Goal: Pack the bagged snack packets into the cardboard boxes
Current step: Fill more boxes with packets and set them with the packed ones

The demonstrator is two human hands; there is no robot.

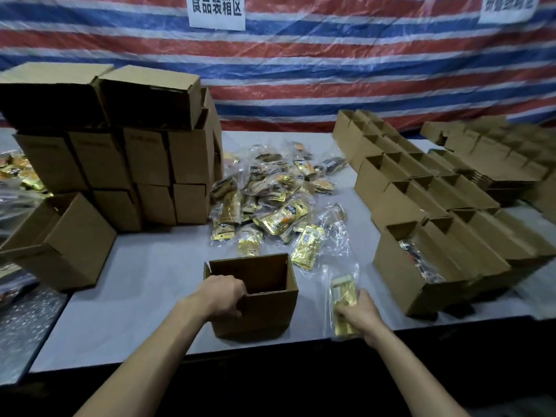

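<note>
An open, empty cardboard box [264,308] stands at the near edge of the white table [141,284]. My left hand [224,296] grips its near left rim, fingers hooked over the wall. To the right of the box, my right hand [359,316] holds a clear bag of gold snack packets [343,296] just above the table. Beyond the box lies a loose pile of bagged snack packets [270,194], gold and dark, in clear plastic.
A stack of closed cardboard boxes [126,164] rises at the left, with one tipped box [60,239] in front. Rows of open boxes [430,200] fill the right side; the nearest [421,266] holds packets. A striped tarp [301,70] hangs behind.
</note>
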